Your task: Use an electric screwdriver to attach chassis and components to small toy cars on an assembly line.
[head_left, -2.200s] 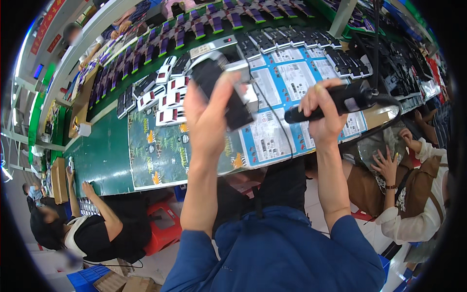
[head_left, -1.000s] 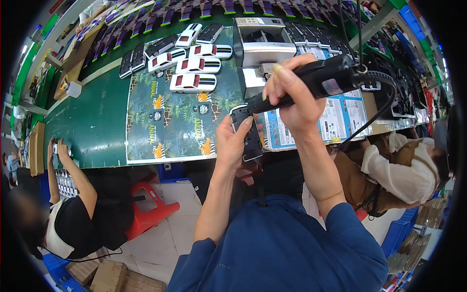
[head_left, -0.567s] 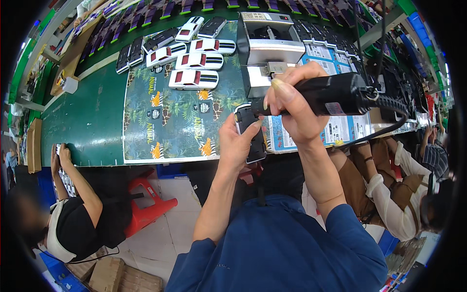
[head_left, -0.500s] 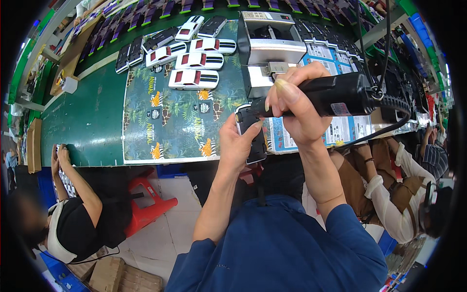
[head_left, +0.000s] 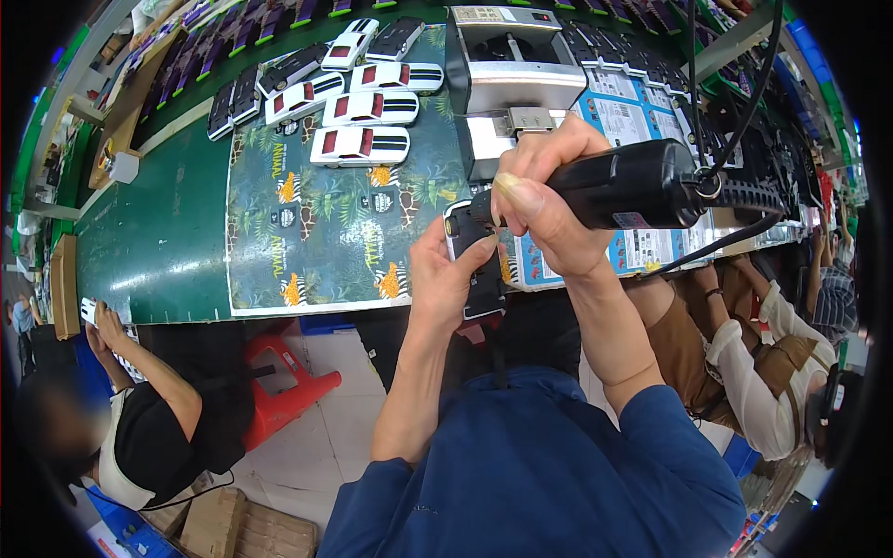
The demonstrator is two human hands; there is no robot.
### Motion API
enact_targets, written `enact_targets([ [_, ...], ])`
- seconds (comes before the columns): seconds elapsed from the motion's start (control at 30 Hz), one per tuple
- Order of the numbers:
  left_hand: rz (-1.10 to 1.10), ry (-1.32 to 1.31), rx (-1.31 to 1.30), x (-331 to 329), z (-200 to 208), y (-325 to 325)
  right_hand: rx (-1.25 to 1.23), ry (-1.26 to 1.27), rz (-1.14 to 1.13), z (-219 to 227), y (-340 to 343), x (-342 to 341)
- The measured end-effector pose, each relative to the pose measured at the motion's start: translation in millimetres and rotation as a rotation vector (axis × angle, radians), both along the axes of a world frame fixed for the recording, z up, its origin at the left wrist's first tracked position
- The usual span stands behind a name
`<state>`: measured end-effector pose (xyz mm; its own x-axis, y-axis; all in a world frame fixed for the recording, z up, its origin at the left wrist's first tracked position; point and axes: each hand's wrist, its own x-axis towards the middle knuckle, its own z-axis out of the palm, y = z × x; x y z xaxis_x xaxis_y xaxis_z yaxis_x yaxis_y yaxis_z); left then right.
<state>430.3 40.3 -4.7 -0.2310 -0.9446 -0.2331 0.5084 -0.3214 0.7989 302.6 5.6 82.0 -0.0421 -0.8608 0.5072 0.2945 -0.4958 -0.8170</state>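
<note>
My left hand (head_left: 441, 277) grips a toy car (head_left: 481, 289) near the table's front edge, its black underside facing up and a strip of white body showing. My right hand (head_left: 558, 200) is wrapped round a black electric screwdriver (head_left: 633, 186), held nearly level. The driver's tip end points at the car's underside close to my left thumb; my fingers partly hide where they meet. A silver metal machine (head_left: 517, 70) stands just beyond my right hand. Left of it, several white toy cars (head_left: 361, 146) with black stripes and red windows rest on a patterned sheet (head_left: 349, 232).
Black car bases (head_left: 395, 39) lie among the white cars, with more (head_left: 605, 51) right of the machine. The screwdriver's cable (head_left: 735, 200) curves right. Co-workers sit at both sides, one's arm (head_left: 153, 358) at left. A red stool (head_left: 284, 391) stands below the table.
The screwdriver and my right hand have shifted slightly left and down, its tip end closer over the car. The view has moved a little. At left, the co-worker's hands now show a white car.
</note>
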Motion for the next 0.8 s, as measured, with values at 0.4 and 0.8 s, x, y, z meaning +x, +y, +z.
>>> enact_targets([
  [0.4, 0.013, -0.014, -0.029, -5.0, -0.8, 3.6, -0.064, -0.124, -0.021, -7.6, 7.6, -2.2],
  [0.8, 0.062, 0.438, 0.249, 1.1, -6.1, -4.5, -0.211, -0.159, -0.180, 44.1, -10.4, -56.5],
])
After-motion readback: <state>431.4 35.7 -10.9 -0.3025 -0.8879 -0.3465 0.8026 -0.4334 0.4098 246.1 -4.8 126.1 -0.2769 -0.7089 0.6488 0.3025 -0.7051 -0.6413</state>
